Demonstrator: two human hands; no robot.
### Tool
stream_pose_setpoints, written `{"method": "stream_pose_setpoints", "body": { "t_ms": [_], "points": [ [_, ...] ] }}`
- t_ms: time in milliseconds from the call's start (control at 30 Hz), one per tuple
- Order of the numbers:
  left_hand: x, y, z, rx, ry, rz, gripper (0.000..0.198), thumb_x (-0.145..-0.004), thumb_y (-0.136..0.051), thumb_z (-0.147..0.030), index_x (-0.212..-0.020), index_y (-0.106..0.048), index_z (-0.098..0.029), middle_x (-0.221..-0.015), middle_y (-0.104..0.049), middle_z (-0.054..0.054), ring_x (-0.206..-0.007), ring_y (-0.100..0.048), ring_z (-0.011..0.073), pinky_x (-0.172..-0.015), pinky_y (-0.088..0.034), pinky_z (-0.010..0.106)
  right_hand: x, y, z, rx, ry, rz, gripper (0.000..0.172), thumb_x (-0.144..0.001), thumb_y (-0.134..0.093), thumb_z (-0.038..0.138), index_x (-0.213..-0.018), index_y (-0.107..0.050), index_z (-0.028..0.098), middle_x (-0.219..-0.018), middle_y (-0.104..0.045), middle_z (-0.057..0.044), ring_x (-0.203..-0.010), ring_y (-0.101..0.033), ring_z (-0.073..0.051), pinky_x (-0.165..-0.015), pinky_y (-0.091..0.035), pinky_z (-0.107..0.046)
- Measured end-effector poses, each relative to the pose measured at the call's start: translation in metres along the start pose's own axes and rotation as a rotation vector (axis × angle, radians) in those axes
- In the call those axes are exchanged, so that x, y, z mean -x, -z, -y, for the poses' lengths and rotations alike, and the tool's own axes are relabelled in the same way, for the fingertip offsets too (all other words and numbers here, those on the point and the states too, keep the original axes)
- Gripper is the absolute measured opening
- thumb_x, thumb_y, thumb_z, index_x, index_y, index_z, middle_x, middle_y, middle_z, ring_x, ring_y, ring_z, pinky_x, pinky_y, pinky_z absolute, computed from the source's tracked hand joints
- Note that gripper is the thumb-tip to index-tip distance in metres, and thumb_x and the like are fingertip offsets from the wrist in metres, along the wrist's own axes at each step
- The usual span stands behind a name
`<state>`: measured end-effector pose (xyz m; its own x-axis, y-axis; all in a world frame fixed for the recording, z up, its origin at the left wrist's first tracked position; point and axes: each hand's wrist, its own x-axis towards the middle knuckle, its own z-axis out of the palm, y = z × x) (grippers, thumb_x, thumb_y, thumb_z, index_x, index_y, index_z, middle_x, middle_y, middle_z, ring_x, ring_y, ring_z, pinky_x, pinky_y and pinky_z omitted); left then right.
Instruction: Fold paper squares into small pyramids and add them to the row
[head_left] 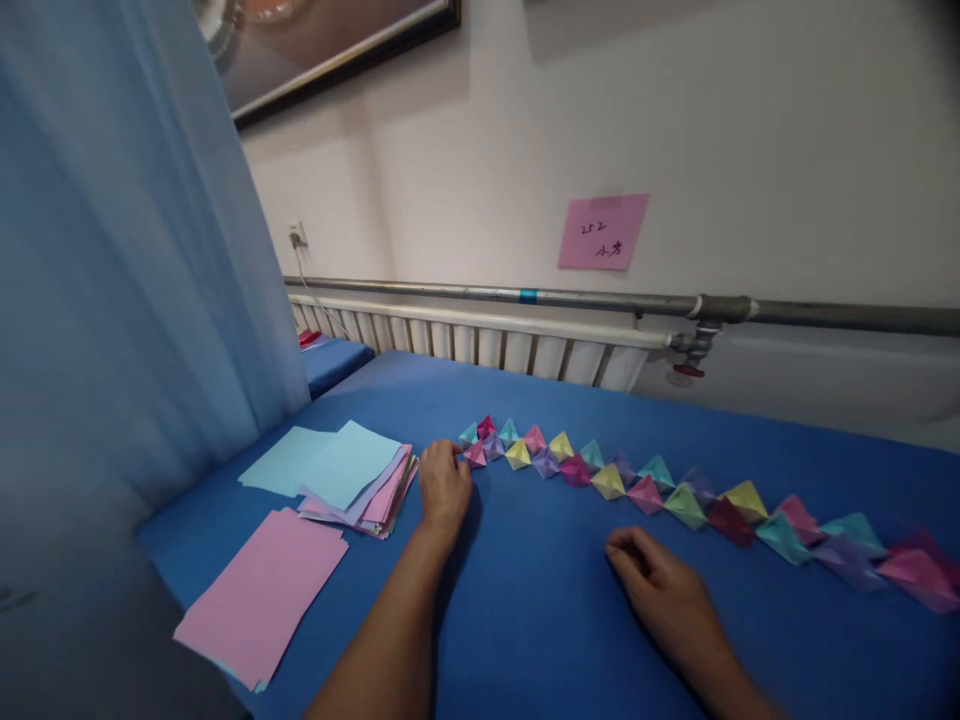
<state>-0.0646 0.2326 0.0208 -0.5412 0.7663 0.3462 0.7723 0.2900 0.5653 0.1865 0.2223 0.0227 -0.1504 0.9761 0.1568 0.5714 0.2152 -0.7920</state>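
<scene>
Two rows of small folded paper pieces (608,482) in many colours run across the blue surface (525,620), from the centre to the right edge. At their left end is my left hand (445,488), its fingers bent downward beside a pink piece (475,454); whether it grips that piece is hidden. My right hand (660,582) hovers below the rows with its fingers curled and thumb near the fingertips, and nothing shows in it. Left of my left hand lies a stack of coloured paper (386,495) with light blue sheets (352,465) on top.
Pink sheets (262,598) lie at the lower left. A blue curtain (135,250) hangs along the left side. Behind the surface are a radiator (517,352), a metal pipe (600,299) and a wall with a pink note (604,232).
</scene>
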Motion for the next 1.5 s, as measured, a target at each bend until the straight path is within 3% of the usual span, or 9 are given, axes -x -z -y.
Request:
{"method": "stream_pose_setpoints", "body": {
  "t_ms": [233,367,567,833,1233,1500],
  "points": [
    [0.019,0.010,-0.005,0.061,-0.030,0.004,0.021,-0.076,-0.046,-0.005,-0.085,-0.058,-0.019,-0.090,-0.062,0.008,-0.092,-0.054,0.0219,-0.084,-0.040,0.034,0.011,-0.007,0.004,0.154,0.142,-0.036,0.017,-0.074,-0.044,0.038,-0.066,-0.050,0.024,-0.060,-0.058,0.000,-0.056,-0.055,-0.018,-0.059,-0.043,-0.029],
    [0.037,0.015,-0.010,0.121,-0.047,0.017,0.025,-0.072,-0.045,-0.001,-0.083,-0.058,-0.019,-0.088,-0.061,0.007,-0.090,-0.054,0.0214,-0.084,-0.040,0.035,0.027,-0.009,0.008,0.171,0.129,-0.087,0.018,-0.072,-0.044,0.039,-0.064,-0.050,0.024,-0.063,-0.062,-0.002,-0.059,-0.057,-0.020,-0.057,-0.043,-0.030],
    [0.074,0.028,-0.019,0.192,-0.087,0.040,0.026,-0.067,-0.044,0.001,-0.077,-0.055,-0.020,-0.085,-0.060,0.006,-0.088,-0.053,0.0205,-0.081,-0.039,0.033,0.054,-0.009,0.008,0.128,0.120,-0.064,0.021,-0.071,-0.044,0.043,-0.064,-0.053,0.025,-0.062,-0.063,-0.002,-0.058,-0.060,-0.021,-0.057,-0.045,-0.031],
    [0.104,0.039,-0.021,0.199,-0.083,0.084,0.029,-0.063,-0.042,0.004,-0.074,-0.051,-0.021,-0.084,-0.059,0.005,-0.087,-0.051,0.0208,-0.080,-0.037,0.032,0.065,-0.013,0.006,0.102,0.105,-0.076,0.021,-0.070,-0.045,0.044,-0.063,-0.054,0.026,-0.066,-0.067,-0.003,-0.061,-0.063,-0.024,-0.057,-0.046,-0.032],
    [0.115,0.038,-0.019,0.215,-0.111,0.110,0.030,-0.062,-0.042,0.005,-0.076,-0.051,-0.020,-0.086,-0.059,0.004,-0.087,-0.049,0.0196,-0.079,-0.037,0.030,0.061,-0.018,-0.007,0.118,0.140,-0.078,0.023,-0.071,-0.043,0.045,-0.066,-0.054,0.026,-0.064,-0.066,0.000,-0.061,-0.062,-0.020,-0.061,-0.047,-0.029],
    [0.111,0.031,-0.017,0.232,-0.140,0.089,0.029,-0.064,-0.043,0.006,-0.076,-0.051,-0.019,-0.084,-0.057,0.003,-0.086,-0.049,0.0189,-0.079,-0.037,0.030,0.066,-0.012,0.006,0.157,0.105,-0.032,0.025,-0.071,-0.039,0.046,-0.066,-0.052,0.025,-0.063,-0.065,-0.002,-0.058,-0.060,-0.020,-0.059,-0.046,-0.029]
  ]
}}
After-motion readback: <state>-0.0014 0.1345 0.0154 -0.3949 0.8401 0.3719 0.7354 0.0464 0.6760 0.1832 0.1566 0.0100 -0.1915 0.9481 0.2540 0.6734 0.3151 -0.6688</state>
